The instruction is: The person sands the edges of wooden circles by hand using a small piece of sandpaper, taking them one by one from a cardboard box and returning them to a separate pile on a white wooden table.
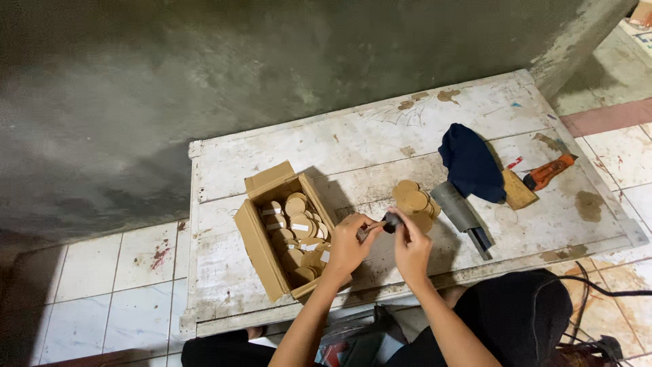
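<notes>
Over the worn white surface (380, 143), the left hand (346, 248) and right hand (411, 248) meet, both pinching a small dark piece (389, 221) between their fingertips, just right of an open cardboard box (261, 248) of tan round discs (299, 231), near a loose stack of discs (414, 198)

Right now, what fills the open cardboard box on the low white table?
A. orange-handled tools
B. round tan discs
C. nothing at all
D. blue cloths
B: the cardboard box holds many round tan discs, just left of the person's left hand, with more stacked on the table.
</notes>
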